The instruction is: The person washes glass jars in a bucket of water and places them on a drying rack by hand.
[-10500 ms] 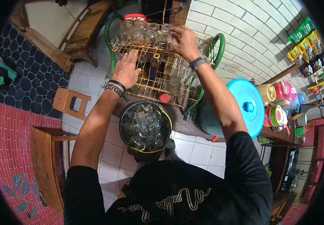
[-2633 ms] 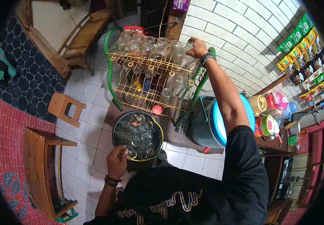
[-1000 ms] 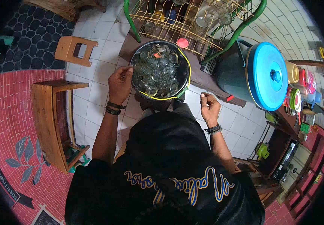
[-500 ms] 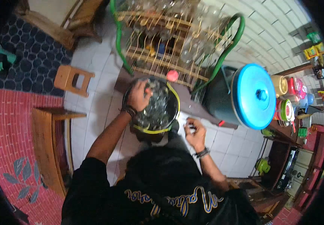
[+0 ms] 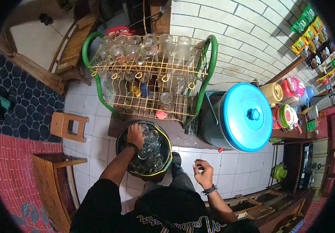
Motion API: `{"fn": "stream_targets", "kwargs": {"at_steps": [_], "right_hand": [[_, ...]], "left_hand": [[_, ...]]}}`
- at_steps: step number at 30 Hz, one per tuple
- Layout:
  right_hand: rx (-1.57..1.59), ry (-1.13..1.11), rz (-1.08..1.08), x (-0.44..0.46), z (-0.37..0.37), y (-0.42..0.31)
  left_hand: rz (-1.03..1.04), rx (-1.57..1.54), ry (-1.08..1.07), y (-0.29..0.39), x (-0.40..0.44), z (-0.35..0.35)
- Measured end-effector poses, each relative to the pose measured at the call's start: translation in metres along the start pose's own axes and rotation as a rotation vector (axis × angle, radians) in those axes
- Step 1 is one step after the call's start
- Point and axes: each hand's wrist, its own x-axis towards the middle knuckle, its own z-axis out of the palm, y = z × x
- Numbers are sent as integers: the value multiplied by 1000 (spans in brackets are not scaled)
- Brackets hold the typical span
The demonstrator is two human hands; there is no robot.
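Note:
A dark bucket with a yellow-edged rim [image 5: 170,155] stands on the floor in front of me, filled with clear glasses [image 5: 152,149]. My left hand [image 5: 135,135] reaches down into it at the far left side, against the glasses. Its fingertips are hidden, so I cannot make out whether it grips one. To the right of the bucket, my right hand [image 5: 203,173] hovers over the tiles, fingers loosely curled and apart, with nothing visible in it. Beyond the bucket rises a wire rack with a green frame [image 5: 212,58], its top tier holding several upturned glasses [image 5: 148,52].
A large grey tub with a blue lid [image 5: 237,112] stands right of the rack, on a low brown platform [image 5: 183,139]. At left are an orange plastic stool [image 5: 68,126] and a wooden bench [image 5: 49,161]. Stacked dishes [image 5: 285,116] and hanging sachets [image 5: 311,37] are at right.
My view has tilted up, so the rack and tub show more fully and lower in the frame. My left hand stays in the bucket; my right hand still hovers beside it.

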Motion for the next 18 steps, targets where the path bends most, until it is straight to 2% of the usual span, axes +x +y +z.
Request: {"fn": "stream_targets", "kwargs": {"at_steps": [2, 6, 9, 16, 18], "right_hand": [[-19, -5, 55, -1, -4, 0], [-1, 16, 50, -2, -7, 7], [-2, 11, 34, 0, -5, 9], [16, -4, -4, 12, -5, -14], [19, -20, -66, 19, -1, -16]], "left_hand": [[-27, 37, -96, 0, 6, -2], [-48, 77, -122, -1, 8, 5], [-2, 95, -43, -3, 9, 10], [-65, 25, -92, -6, -2, -16], [-120, -139, 103, -1, -10, -36]]}}
